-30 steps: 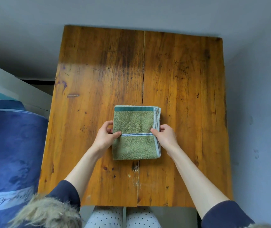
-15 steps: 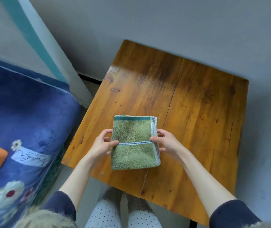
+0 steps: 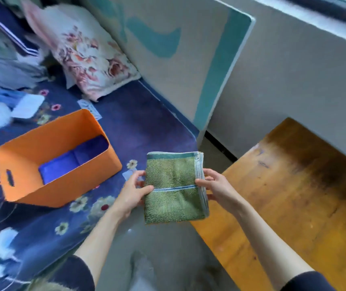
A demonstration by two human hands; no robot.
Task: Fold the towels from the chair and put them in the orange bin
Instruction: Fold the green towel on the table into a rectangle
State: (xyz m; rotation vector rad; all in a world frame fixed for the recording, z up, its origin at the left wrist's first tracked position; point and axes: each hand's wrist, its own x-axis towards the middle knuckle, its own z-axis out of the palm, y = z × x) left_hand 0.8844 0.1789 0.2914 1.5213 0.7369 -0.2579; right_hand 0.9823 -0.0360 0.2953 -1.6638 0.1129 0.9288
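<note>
Two hands hold one folded green towel (image 3: 173,186) up in the air. The left hand (image 3: 130,195) pinches its left edge, thumb on top and fingers under. The right hand (image 3: 217,189) pinches its right edge the same way. The towel is a neat flat square with a dark green band along the far edge and a thin pale stripe across the middle. It hangs over the gap between the bed (image 3: 138,127) and the wooden worktop (image 3: 293,196), and touches neither.

The orange bin (image 3: 48,143) sits on the bed, to the left of the towel and a bit farther away. It is open at the top, and something blue lies at its bottom. I cannot tell what that is. A flowered pillow (image 3: 88,57) lies at the far end of the bed.

Folding looks done for this towel. The step now is carrying it to the bin. Next, I think, both hands need to move left, keep the towel flat, lower it inside, then let go.
</note>
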